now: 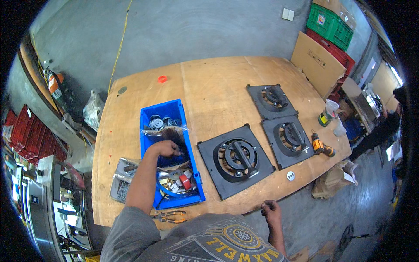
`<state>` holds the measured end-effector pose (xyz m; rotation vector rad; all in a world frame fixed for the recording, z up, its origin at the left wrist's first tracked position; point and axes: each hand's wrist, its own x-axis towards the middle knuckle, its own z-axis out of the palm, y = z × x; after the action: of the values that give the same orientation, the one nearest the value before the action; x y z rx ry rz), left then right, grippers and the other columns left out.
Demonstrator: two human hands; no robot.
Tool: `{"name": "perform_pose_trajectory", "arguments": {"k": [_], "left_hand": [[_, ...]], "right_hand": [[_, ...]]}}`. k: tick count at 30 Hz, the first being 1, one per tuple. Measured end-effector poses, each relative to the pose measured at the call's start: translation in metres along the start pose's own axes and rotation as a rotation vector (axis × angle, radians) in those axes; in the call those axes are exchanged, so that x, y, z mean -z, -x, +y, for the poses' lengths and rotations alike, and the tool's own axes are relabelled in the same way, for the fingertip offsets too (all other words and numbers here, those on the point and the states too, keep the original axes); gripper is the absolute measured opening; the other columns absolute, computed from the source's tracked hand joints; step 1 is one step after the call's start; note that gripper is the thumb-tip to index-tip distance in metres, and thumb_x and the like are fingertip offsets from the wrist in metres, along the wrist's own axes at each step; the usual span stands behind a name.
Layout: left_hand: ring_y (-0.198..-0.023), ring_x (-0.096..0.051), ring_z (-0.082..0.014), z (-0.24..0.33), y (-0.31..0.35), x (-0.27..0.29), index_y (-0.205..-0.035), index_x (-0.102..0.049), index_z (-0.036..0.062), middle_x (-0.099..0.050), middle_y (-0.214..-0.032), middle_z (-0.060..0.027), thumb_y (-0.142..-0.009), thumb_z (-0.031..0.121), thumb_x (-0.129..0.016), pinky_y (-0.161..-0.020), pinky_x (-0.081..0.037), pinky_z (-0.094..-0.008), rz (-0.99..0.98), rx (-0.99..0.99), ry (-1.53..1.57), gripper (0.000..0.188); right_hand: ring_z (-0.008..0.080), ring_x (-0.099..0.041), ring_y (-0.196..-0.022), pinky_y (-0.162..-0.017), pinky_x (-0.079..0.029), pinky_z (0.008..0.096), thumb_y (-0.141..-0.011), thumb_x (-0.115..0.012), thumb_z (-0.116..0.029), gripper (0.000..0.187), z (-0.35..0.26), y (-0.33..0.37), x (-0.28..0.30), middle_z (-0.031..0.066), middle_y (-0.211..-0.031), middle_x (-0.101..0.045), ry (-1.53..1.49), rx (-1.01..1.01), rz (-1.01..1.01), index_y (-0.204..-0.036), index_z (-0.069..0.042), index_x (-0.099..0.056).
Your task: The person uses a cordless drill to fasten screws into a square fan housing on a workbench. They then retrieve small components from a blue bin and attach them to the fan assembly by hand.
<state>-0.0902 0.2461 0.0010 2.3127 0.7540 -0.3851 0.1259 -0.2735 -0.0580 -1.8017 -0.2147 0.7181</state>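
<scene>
Head view: left hand [165, 149] is sunk into blue bin [148, 114], fingers hidden, grip untellable; right hand [270, 208] is rested at worktop [218, 83] edge, fingers curled together, empty.

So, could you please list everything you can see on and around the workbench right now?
workbench: one, light wood, centre
bin: one, blue, left-centre of the bench, holding small parts
square plates: three, black with round centres, right half of the bench
cordless drill: one, orange and black, right edge
pliers: one pair, orange-handled, near edge
tray of screws: one, grey, left of the bin
small cap: one, orange-red, far side
crates: green over red, top right
left hand: reaching into the bin
right hand: at the bench's near edge
</scene>
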Motion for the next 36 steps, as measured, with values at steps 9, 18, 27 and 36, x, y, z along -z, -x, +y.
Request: {"name": "perform_pose_trajectory", "arguments": {"k": [9, 18, 27, 36], "left_hand": [[-0.077, -0.065, -0.0224, 0.005, 0.001, 0.003, -0.101, -0.072, 0.0095, -0.072, -0.087, -0.0106, -0.087, 0.031, -0.066, -0.074, -0.051, -0.0377, 0.039, -0.036, 0.055, 0.026], [-0.091, -0.068, -0.0348, 0.004, -0.022, -0.019, -0.098, -0.074, 0.0071, -0.070, -0.101, -0.0206, -0.072, 0.026, -0.072, -0.081, -0.054, -0.0441, 0.116, 0.136, -0.325, 0.032], [-0.098, -0.068, -0.0346, 0.001, -0.042, -0.044, -0.091, -0.074, 0.0017, -0.070, -0.103, -0.0206, -0.066, 0.015, -0.070, -0.084, -0.055, -0.0441, -0.044, 0.260, -0.425, 0.028], [-0.098, -0.068, -0.0347, -0.054, -0.064, -0.055, -0.094, -0.074, -0.0001, -0.068, -0.105, -0.0234, -0.070, 0.018, -0.068, -0.084, -0.054, -0.0444, -0.035, 0.284, -0.334, 0.030]], "right_hand": [[0.0151, -0.058, -0.061, -0.055, -0.048, 0.0289, -0.087, -0.068, -0.012, 0.019, 0.004, -0.007, 0.001, 0.0069, -0.078, -0.063, 0.106, 0.024, -0.031, -0.099, 0.001, -0.060], [0.0154, -0.058, -0.062, -0.056, -0.048, 0.0284, -0.087, -0.068, -0.015, 0.020, -0.001, -0.008, -0.002, 0.0074, -0.078, -0.062, 0.102, 0.007, -0.045, -0.098, 0.001, -0.060], [0.0153, -0.059, -0.062, -0.056, -0.048, 0.0284, -0.087, -0.068, -0.014, 0.021, -0.009, -0.007, 0.002, 0.0072, -0.078, -0.062, 0.050, 0.011, -0.065, -0.099, 0.001, -0.060], [0.0137, -0.057, -0.062, -0.054, -0.045, 0.0272, -0.087, -0.070, -0.012, 0.020, -0.013, -0.016, -0.003, 0.0075, -0.077, -0.064, 0.123, 0.036, -0.065, -0.099, 0.002, -0.062]]}}
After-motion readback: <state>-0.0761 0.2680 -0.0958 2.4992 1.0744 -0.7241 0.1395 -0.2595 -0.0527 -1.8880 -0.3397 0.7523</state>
